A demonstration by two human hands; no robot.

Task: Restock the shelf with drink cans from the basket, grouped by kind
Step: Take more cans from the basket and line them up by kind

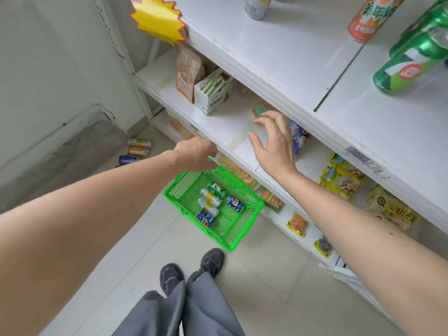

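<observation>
Drink cans (213,204) are lying loose in the green basket (238,236), rigid, smooth, probably weighty, best clasped round the side, while the right hand (274,141) is hovering with its grip apart and the left hand's (196,154) grip is hidden, so I cannot tell.

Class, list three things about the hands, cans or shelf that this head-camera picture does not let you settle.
1. Left hand: its fingers are turned away, so what they hold is hidden.
2. Orange can: cut off by the top edge.
3. Three floor cans: too small to read.
4. Packet behind the right hand: mostly covered.
</observation>
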